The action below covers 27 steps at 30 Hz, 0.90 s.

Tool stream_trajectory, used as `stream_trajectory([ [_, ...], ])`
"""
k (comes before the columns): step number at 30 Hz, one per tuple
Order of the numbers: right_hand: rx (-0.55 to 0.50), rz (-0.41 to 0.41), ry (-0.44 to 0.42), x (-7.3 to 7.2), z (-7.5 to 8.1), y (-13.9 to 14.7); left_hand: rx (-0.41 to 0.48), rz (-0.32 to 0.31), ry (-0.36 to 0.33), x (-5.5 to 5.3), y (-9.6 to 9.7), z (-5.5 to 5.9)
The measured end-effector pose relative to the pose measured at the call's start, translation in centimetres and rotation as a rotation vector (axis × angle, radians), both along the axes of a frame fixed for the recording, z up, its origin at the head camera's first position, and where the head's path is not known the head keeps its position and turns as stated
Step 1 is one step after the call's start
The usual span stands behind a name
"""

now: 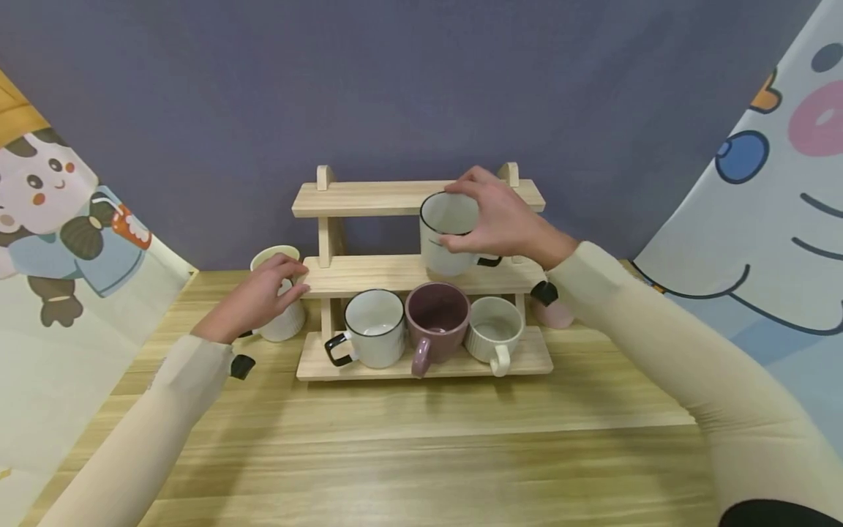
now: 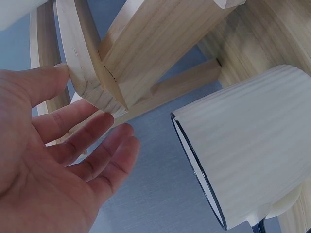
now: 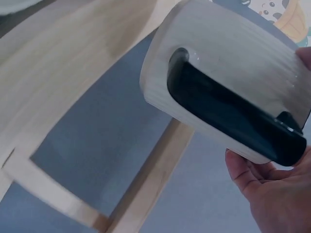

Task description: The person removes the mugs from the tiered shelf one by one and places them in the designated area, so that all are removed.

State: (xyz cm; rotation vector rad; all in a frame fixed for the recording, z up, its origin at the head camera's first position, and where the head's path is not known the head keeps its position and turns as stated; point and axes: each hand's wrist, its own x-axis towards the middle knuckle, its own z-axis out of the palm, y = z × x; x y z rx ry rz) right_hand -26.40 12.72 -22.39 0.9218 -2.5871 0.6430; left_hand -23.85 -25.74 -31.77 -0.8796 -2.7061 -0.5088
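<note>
A white mug with a black rim (image 1: 443, 258) stands upright at the right part of the rack's middle shelf (image 1: 369, 272), gripped near its rim by the right hand (image 1: 497, 219), thumb on the near wall and fingers at the far side; whether its base touches the wood, the views do not settle. Glazed ceramic or enamel by its look, it should prove stiff, middling in weight, slick to the touch and apt to chip — best held around the wall or by its black handle (image 3: 228, 111), which points right, free of the fingers. The left hand (image 1: 270, 289) pinches the middle shelf's left end between thumb and fingers, apparently to steady it. Below, on the bottom shelf (image 1: 395, 372), sit a black-handled white mug (image 1: 378, 340), a purple mug (image 1: 437, 329) and a ribbed cream cup (image 1: 490, 333). On the wood-grained counter (image 1: 421, 454), a ribbed dark-rimmed mug (image 2: 248, 145) stands left of the rack; a pinkish cup (image 1: 556, 311), partly hidden, is at right — before a blue-grey cloth (image 1: 421, 88).
</note>
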Motion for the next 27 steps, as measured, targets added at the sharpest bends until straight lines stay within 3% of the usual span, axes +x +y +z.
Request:
stream_trajectory([
  [13,-0.027,-0.06,0.011,1.9,1.1,4.8,0.001,0.007,-0.016,0.0,0.1,0.0],
  [27,0.025,-0.16,0.042,5.1,0.1,10.7,0.022,0.006,-0.009,0.2,0.1,0.0],
])
